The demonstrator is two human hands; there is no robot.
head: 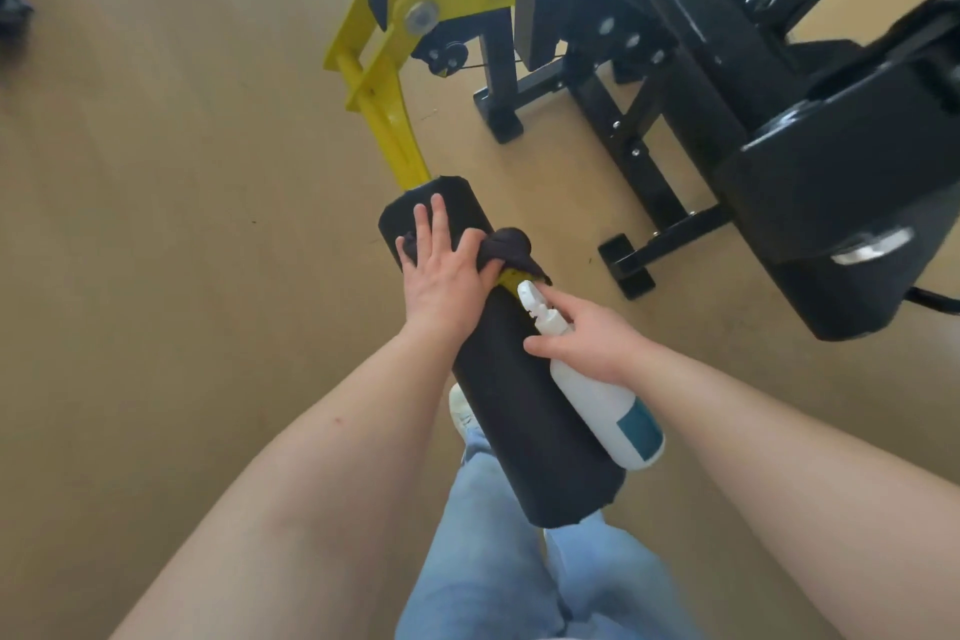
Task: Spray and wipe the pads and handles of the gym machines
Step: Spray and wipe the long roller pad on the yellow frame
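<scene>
Left hand [441, 270] is laid flat, fingers straight, pressing the dark cloth [511, 247] onto the far roller pad [462, 205] at frame centre. Right hand [592, 338] is wrapped round the spray bottle [602, 405], which leans on the near roller pad [519, 421] just below centre. Tip imo: keep the palm pressure even, work the cloth right round the foam, underside too, and don't skip the gap between rollers. Count: two hands, one cloth, one bottle, two roller pads on one yellow arm [384, 120] running toward the top middle.

Cloth [511, 248] partly under left hand [441, 276].
</scene>
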